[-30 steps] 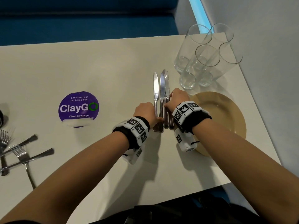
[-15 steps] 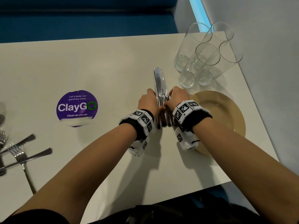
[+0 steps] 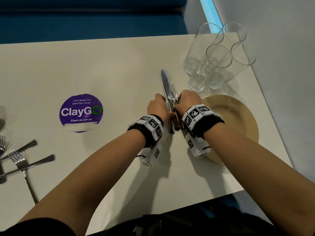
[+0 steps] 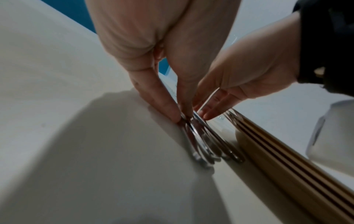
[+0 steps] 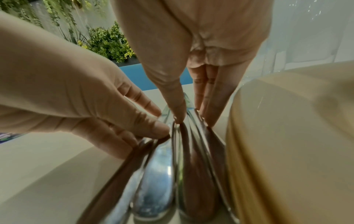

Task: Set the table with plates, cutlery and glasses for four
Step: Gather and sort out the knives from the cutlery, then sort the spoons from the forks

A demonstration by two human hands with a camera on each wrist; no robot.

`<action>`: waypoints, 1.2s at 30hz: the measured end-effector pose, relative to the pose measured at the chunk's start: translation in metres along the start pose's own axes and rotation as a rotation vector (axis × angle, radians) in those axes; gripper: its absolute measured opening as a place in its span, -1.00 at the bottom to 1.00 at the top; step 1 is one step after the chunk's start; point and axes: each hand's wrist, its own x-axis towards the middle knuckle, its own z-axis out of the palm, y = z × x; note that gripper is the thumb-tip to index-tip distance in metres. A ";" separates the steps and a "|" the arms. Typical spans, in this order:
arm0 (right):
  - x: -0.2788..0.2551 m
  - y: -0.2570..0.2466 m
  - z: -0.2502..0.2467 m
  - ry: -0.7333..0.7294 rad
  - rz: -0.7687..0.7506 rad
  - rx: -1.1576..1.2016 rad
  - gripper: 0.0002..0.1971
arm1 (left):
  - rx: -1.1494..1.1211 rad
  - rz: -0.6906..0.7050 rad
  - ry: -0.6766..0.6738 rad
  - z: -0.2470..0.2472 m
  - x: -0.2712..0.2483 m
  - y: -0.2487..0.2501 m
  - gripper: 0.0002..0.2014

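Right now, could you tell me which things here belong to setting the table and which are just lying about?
Belong to the job:
knives, pinched by the left hand and right hand; stack of gold plates; four glasses; forks at the left edge.

Just lying about:
purple ClayGo sticker on the table; blue bench behind it.

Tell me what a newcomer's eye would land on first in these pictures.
The left hand and right hand pinch a bundle of knives together on the table. Behind them to the right stand four empty glasses in a tight cluster, with a stack of tan plates beside the right wrist. A round purple sticker lies to the left.
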 end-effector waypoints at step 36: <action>-0.036 -0.034 -0.018 0.035 -0.074 0.012 -0.70 | -0.091 -0.022 0.040 -0.040 -0.025 -0.025 -0.56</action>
